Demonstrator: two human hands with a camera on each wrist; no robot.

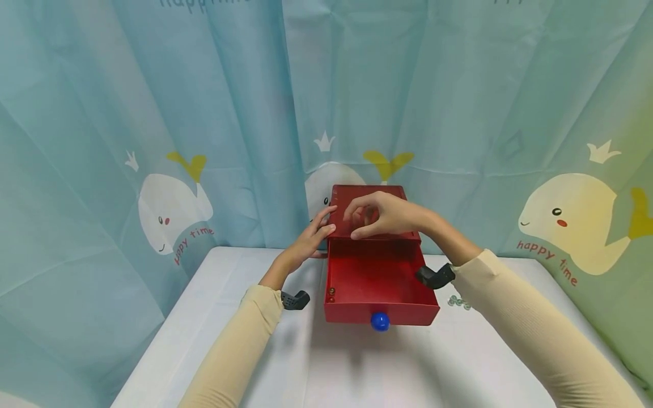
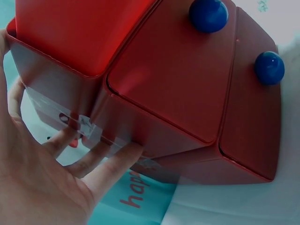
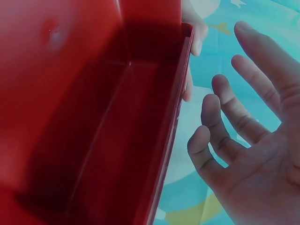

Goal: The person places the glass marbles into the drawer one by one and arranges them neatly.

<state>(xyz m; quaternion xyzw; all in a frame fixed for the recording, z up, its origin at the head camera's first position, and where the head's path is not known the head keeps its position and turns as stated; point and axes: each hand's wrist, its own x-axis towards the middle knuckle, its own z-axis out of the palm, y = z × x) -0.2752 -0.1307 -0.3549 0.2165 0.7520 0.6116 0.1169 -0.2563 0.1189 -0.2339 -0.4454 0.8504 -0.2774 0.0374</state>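
A red drawer cabinet (image 1: 369,195) stands on the white table, its top drawer (image 1: 380,280) pulled out toward me. A blue knob (image 1: 380,322) sits on that drawer's front. Small shiny pieces (image 1: 331,292) lie in the drawer's left corner. My left hand (image 1: 308,241) rests against the cabinet's left side, fingers spread and fairly straight, as the left wrist view (image 2: 42,173) also shows. Above the cabinet top hovers my right hand (image 1: 380,215), its fingers loosely bent with nothing between them. In the right wrist view that hand (image 3: 253,136) is apart from the red wall.
Several small greenish clear pieces (image 1: 459,302) lie on the table (image 1: 285,362) right of the drawer. Two lower drawers with blue knobs (image 2: 269,68) are closed. A whale-print curtain (image 1: 245,113) hangs close behind the cabinet.
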